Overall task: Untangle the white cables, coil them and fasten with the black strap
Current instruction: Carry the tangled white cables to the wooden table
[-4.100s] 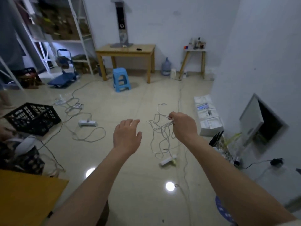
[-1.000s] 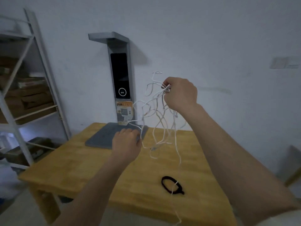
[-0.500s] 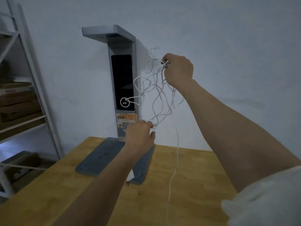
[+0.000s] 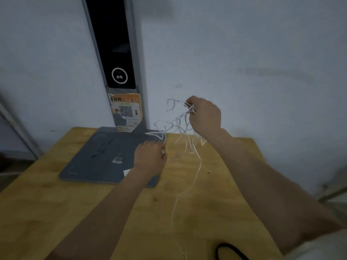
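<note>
A tangle of thin white cables [image 4: 178, 128] hangs over the wooden table [image 4: 56, 212]. My right hand [image 4: 204, 117] grips the top of the bundle, held a little above the table near the wall. My left hand [image 4: 150, 158] is lower and to the left, its fingers curled and pinching one strand that runs up to the tangle. A long loose end [image 4: 189, 188] trails down across the tabletop toward me. The black strap [image 4: 228, 252] lies on the table at the bottom edge, partly cut off.
A grey upright device [image 4: 116, 53] with a dark screen and an orange sticker stands against the wall on a flat grey base [image 4: 105, 156], just left of my left hand. A metal shelf leg [image 4: 16, 124] shows at the far left. The table's right edge [image 4: 262, 166] is close to my right arm.
My right hand has come down with the tangle from beside the device's screen to just above the table. My left hand has closed on a strand. The view tilted down, showing the strap again.
</note>
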